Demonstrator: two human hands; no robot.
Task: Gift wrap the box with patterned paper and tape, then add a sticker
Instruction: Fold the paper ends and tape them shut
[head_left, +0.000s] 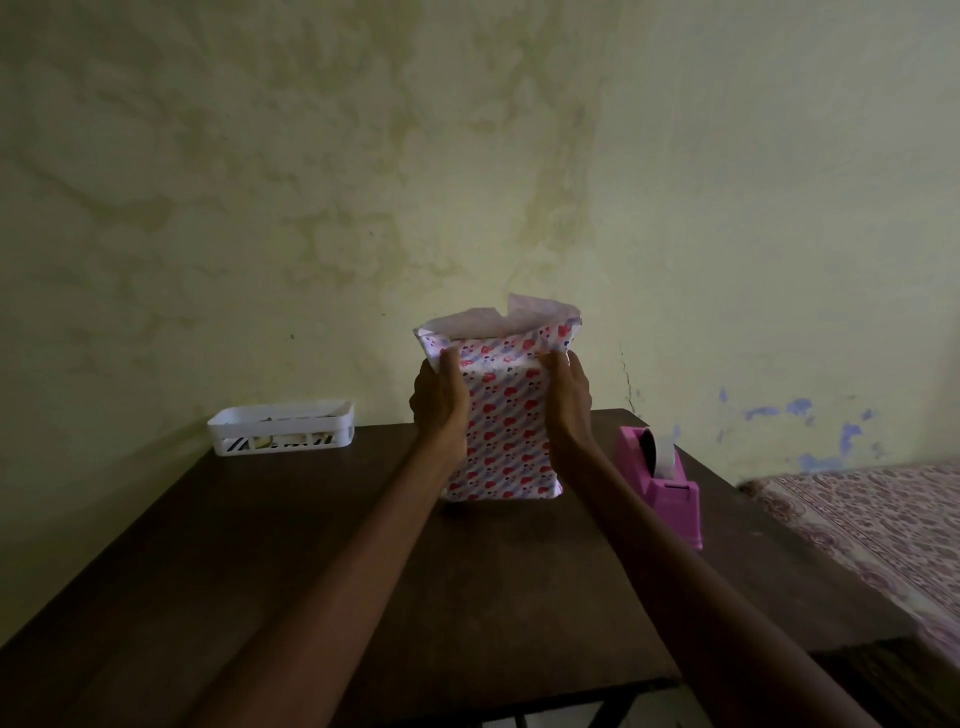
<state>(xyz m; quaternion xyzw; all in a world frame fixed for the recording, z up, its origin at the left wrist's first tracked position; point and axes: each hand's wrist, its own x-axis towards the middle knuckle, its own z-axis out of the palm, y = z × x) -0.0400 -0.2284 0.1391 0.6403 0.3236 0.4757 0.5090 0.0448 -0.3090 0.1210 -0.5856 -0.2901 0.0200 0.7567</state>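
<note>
One box (501, 431), standing upright on end on the counter (311, 545), near the back edge, middle of the view. Patterned paper (511, 410) covers its front and sides: white with red hearts and bluish stripes. Top end of the wrap is unfolded, white inner side of the paper sticking up above the box. Any small print on the paper is too blurred to read.

Two hands on it. My left hand (439, 400) grips the left side near the top, thumb on the front face, fingers round behind. My right hand (569, 395) grips the right side at the same height, thumb on the front edge, fingers curled behind. Box bottom touches the counter.

One pink tape dispenser (662, 483) just right of the box, apart from it, with one tape roll (662, 452) in it. One white slotted basket (283, 426) at the back left, well apart from the box; things inside, can't tell what or how many. One bed (872, 519) with a patterned cover at far right. Stained pale green wall (363, 182) behind.
</note>
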